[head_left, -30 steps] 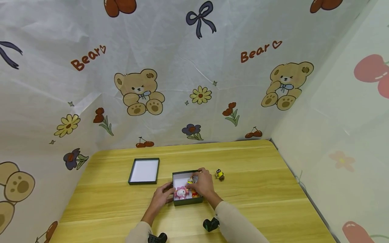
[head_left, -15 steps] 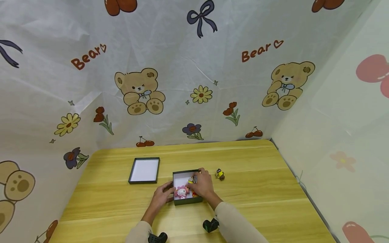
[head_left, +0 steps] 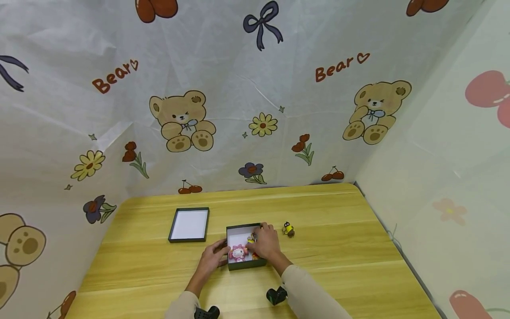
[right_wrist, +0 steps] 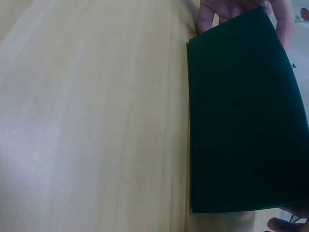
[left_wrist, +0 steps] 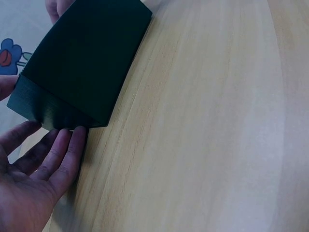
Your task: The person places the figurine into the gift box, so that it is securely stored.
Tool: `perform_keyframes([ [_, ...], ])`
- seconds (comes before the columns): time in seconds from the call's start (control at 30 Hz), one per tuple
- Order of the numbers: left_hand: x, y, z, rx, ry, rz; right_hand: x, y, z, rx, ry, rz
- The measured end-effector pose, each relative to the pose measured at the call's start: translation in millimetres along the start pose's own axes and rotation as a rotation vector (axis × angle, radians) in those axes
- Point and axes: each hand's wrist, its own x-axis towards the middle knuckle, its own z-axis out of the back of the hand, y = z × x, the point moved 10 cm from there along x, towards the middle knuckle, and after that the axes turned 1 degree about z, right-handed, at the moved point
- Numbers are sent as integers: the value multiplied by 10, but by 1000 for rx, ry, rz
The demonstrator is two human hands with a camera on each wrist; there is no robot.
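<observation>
A small dark green box [head_left: 244, 265] with a white inside stands on the wooden table [head_left: 338, 248]. In it lies a pink plush figure [head_left: 238, 252]. My left hand [head_left: 217, 253] lies with straight fingers [left_wrist: 63, 154] against the box's left wall [left_wrist: 82, 63]. My right hand [head_left: 260, 233] reaches into the box's right half, its fingers curled round a small yellow figure [head_left: 251, 239] that is mostly hidden. The right wrist view shows only the box's dark outer wall [right_wrist: 241, 125] and the tabletop.
The box's lid [head_left: 189, 224] lies white side up to the left of the box. Another small yellow figure [head_left: 288, 229] stands on the table just right of it. Printed cloth walls [head_left: 255, 110] close in the table at the back and sides.
My right hand has sunk slightly deeper into the box, covering more of the small figure. The left hand and the box have stayed put.
</observation>
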Motion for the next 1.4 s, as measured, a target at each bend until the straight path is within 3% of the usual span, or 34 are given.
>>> perform_keyframes([
  [0.43, -27, -9, -25, -8, 21, 5, -1, -21, -61, 4, 49, -10],
  [0.7, -224, -288, -79, 0, 35, 5, -7, -32, -65, -5, 37, -3],
  [0.87, -259, -376, -84, 2, 35, -11, 6, -17, -17, 32, 25, 13],
  [0.97, -218, -328, -78, -10, 42, -7, 12, -15, 11, 60, 27, 14],
  [1.23, -12, -22, -18, -1, 26, -2, 9, -24, 120, 200, -3, 33],
  [1.4, -8, -17, -16, 0, 22, -1, 21, -34, 180, 312, 0, 68],
])
